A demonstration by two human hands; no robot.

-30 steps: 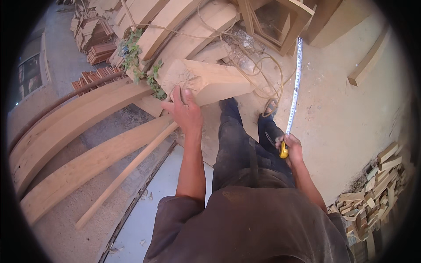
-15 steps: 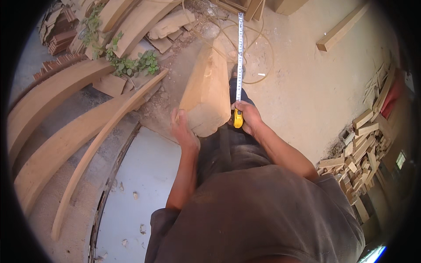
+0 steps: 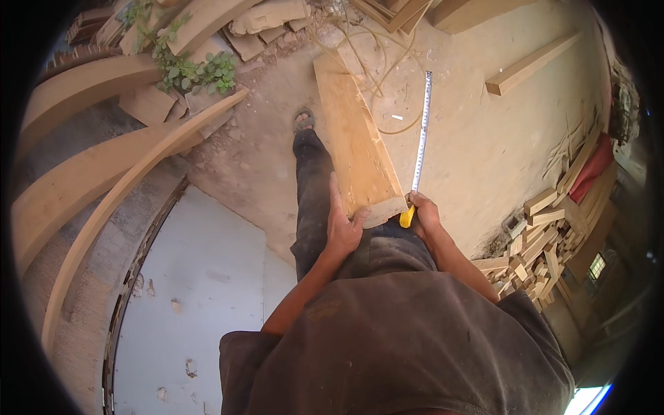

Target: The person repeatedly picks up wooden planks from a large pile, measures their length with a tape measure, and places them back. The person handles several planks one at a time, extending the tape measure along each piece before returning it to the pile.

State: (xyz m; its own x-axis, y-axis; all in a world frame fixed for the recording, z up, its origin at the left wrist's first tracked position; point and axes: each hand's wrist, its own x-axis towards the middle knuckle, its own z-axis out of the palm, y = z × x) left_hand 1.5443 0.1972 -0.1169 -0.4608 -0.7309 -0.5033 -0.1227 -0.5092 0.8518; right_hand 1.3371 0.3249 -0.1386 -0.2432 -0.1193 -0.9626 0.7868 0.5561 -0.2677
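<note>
A long, thick wooden beam (image 3: pixel 358 138) slants away from me, its rough cut end facing my body. My left hand (image 3: pixel 342 225) grips this near end, fingers stretched along its left side and the thumb by the end face. Just right of the beam's end, my right hand (image 3: pixel 427 213) is closed round a yellow tape measure (image 3: pixel 407 217). The tape's white blade (image 3: pixel 421 138) sticks out forward over the floor, apart from the beam, with its tip free. The fingers under the tape case are partly hidden.
Curved wooden pieces (image 3: pixel 104 169) stand at the left beside a green plant (image 3: pixel 200 72). A pale board (image 3: pixel 200 290) lies below them. Thin hose (image 3: pixel 379 62) loops over the floor ahead. Offcuts (image 3: pixel 536 252) are heaped at right, and a squared timber (image 3: pixel 532 62) lies far right.
The beam has swung and rolled, so its broad face now shows. My left hand has shifted along with it. The tape measure has moved right, and less of its blade shows.
</note>
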